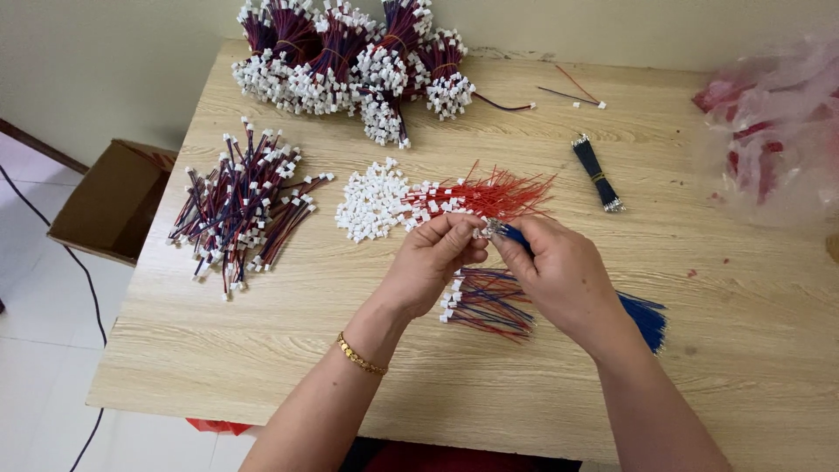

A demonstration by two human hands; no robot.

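My left hand [433, 262] pinches a small white connector [478, 232] at its fingertips. My right hand [559, 273] holds a bunch of blue wires [645, 316] and touches one wire end to that connector. Just beyond the hands lie a heap of loose white connectors [369, 203] and a fan of red wires with white connectors [489, 194]. Under the hands sits a small pile of finished red-and-blue leads [489, 304]. A gold bracelet [360, 355] circles my left wrist.
The wooden table [262, 350] also carries a larger pile of red-and-blue leads [243, 205] at left, tied bundles of leads [350, 57] at the back, a black wire bundle [598, 173], and a plastic bag [778, 122] at right. A cardboard box [109, 201] stands on the floor left.
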